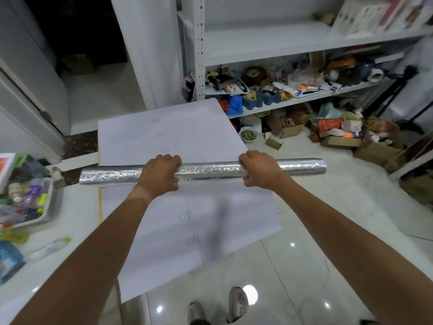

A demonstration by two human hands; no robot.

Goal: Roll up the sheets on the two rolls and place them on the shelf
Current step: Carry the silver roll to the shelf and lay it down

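- Clutter fills the tray [50, 202] at the table's [77, 221] left edge.
- We hold the foil roll [203, 171] level above the white sheet [187, 214], left hand [161, 173] and right hand [257, 171] each clamped on it, apart.
- Crinkled silver cylinder; smooth, flat sheet overhanging the table.
- Shelf [281, 51] stands beyond, right.

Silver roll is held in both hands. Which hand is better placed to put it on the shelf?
Right, probably. The right hand grips the silver roll on the side nearer the white shelf, which stands ahead and right. The left hand grips farther from it.
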